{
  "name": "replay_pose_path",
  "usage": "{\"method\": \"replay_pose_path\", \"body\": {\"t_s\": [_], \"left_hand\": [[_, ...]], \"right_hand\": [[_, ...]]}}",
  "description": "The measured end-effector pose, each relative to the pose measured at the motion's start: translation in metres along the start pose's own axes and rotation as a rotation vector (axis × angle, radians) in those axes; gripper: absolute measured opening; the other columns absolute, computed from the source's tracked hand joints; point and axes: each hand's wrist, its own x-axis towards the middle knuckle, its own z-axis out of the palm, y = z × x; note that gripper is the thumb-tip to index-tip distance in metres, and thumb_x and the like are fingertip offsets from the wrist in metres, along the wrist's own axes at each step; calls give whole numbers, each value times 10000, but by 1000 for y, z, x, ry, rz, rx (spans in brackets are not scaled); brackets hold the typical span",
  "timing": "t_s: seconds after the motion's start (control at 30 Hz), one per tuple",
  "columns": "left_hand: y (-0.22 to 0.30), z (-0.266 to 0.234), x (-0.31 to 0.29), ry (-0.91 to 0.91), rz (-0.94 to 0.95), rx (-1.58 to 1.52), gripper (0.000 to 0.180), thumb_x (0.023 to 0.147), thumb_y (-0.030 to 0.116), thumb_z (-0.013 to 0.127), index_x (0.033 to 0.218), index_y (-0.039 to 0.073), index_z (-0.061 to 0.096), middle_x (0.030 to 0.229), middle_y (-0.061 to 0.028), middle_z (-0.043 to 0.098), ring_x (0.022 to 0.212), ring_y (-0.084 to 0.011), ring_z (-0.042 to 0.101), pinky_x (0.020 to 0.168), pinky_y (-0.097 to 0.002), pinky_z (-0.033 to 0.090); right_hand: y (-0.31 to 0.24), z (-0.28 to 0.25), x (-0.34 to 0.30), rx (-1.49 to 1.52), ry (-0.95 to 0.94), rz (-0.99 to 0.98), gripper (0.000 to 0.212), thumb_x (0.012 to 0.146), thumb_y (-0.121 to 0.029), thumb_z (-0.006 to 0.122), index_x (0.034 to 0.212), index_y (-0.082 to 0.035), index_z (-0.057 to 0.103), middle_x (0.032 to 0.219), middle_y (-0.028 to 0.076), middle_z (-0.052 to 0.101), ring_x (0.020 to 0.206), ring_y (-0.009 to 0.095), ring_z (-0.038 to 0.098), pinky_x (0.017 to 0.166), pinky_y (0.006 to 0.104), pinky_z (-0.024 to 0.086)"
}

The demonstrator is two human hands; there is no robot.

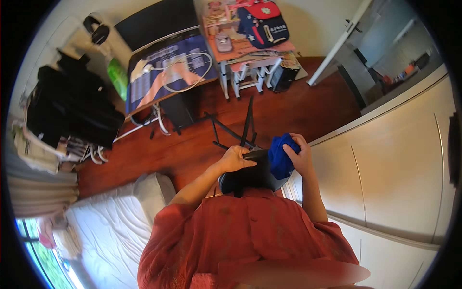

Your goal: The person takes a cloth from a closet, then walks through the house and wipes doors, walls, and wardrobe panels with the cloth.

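In front of my body is a black chair (250, 174) with a smooth panel and thin dark legs that stretch away over the floor. My left hand (236, 160) grips the panel's upper edge, thumb on the near face. At the panel's right edge, my right hand (300, 153) holds a crumpled blue cloth (280, 159), which hangs down over that side of the chair. The palm side of my right hand and part of the cloth are hidden from view. My red shirt covers the lower part of the chair.
Ahead stands a desk with a monitor (156, 21) and a looped white cable (210, 67). Beside it, a smaller table bears a backpack (262, 24). Pale cabinets (385, 168) line the right, a bed (108, 226) the lower left, dark clothes (67, 103) the far left.
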Motion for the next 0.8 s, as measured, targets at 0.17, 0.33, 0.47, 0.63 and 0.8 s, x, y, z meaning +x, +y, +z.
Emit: {"method": "replay_pose_path", "body": {"t_s": [0.17, 0.33, 0.47, 0.63, 0.8], "left_hand": [[30, -26, 91, -247, 62, 210, 224, 747, 199, 779, 821, 3, 701, 619, -6, 600, 579, -60, 514, 536, -262, 416], [57, -30, 182, -389, 138, 318, 308, 687, 263, 786, 767, -16, 682, 617, -133, 600, 584, -199, 592, 583, -332, 450], [86, -39, 251, -546, 238, 411, 329, 682, 264, 779, 796, -28, 682, 670, -161, 621, 644, -241, 615, 625, -340, 458], [116, -46, 320, -686, 282, 314, 344, 684, 270, 777, 826, -30, 686, 690, -172, 624, 660, -251, 625, 638, -348, 464], [133, -57, 393, -843, 396, 349, 318, 692, 234, 805, 809, -28, 668, 685, -112, 622, 673, -193, 611, 631, -331, 461]], "right_hand": [[15, -7, 34, -9, 232, 38, 198, 807, -158, 701, 877, -2, 602, 1103, 136, 600, 1016, 242, 580, 883, 343, 441], [38, -27, 90, -28, 369, 74, 190, 806, -154, 699, 873, -6, 599, 1102, 133, 601, 1008, 246, 583, 877, 336, 444], [50, -46, 133, -21, 425, 63, 176, 805, -135, 695, 879, -2, 608, 1103, 128, 600, 1002, 242, 585, 875, 332, 447], [59, -73, 163, 10, 632, 105, 161, 814, -123, 691, 873, 5, 612, 1103, 131, 599, 996, 232, 585, 883, 331, 441], [52, -83, 207, -92, 818, 113, 159, 821, -121, 694, 882, 7, 622, 1100, 138, 603, 1006, 223, 581, 895, 329, 435]]}}
